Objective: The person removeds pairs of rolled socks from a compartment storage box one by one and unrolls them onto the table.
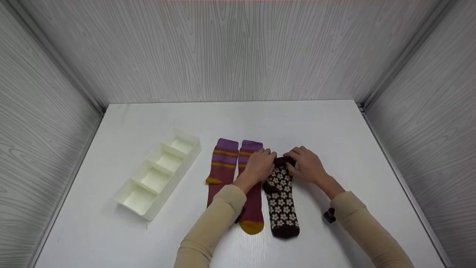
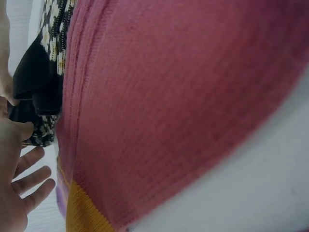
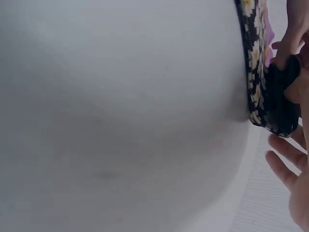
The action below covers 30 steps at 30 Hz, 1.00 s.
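A black sock with white flowers (image 1: 283, 208) lies flat, its dark toe toward me and its dark cuff (image 1: 283, 160) away from me. My left hand (image 1: 261, 163) pinches the left side of that cuff, reaching across a striped sock. On the cuff's right side, my right hand (image 1: 308, 165) pinches with thumb and index finger. In the right wrist view the cuff (image 3: 284, 96) stands raised between both hands, and the right hand's other fingers spread free. The left wrist view shows the left thumb against the dark cuff (image 2: 41, 82), with several fingers extended below.
Left of the flowered sock lie two maroon socks, one (image 1: 224, 169) partly behind my left forearm, the other (image 1: 254, 208) under my left hand and arm. They have purple cuffs and mustard stripes. A white divided box (image 1: 169, 186) sits at an angle farther left on the white table (image 1: 319, 119).
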Available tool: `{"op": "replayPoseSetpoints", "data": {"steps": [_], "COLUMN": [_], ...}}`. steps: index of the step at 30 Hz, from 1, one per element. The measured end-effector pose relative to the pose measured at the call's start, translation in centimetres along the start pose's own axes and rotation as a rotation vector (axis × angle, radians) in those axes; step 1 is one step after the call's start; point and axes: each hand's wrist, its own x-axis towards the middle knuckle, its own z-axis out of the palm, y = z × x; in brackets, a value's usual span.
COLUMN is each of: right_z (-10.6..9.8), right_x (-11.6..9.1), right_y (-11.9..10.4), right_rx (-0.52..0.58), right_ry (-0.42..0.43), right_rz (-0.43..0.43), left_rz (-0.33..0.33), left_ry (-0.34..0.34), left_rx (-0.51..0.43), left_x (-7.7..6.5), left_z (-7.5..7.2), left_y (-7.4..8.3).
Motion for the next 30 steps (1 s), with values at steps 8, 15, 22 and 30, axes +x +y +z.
{"op": "replayPoseSetpoints", "data": {"steps": [8, 15, 22, 30], "right_z": [0.4, 0.9, 0.9, 1.3], "right_x": [-0.2, 0.2, 0.7, 2.0], "right_y": [-0.2, 0.4, 1.0, 1.8], "right_rx": [-0.389, -0.418, -0.339, -0.265], "right_ry": [0.196, 0.204, 0.117, 0.120], "right_rz": [-0.222, -0.221, -0.132, -0.101], "left_rz": [-0.035, -0.057, -0.054, 0.052], "left_ry": [-0.012, -0.036, -0.007, 0.036], "left_rx": [-0.022, -0.064, -0.102, -0.053], "left_x": [0.6, 0.7, -0.6, -3.2], "left_z": [0.4, 0.2, -1.0, -2.3], "left_y": [0.0, 0.2, -0.1, 0.2]}}
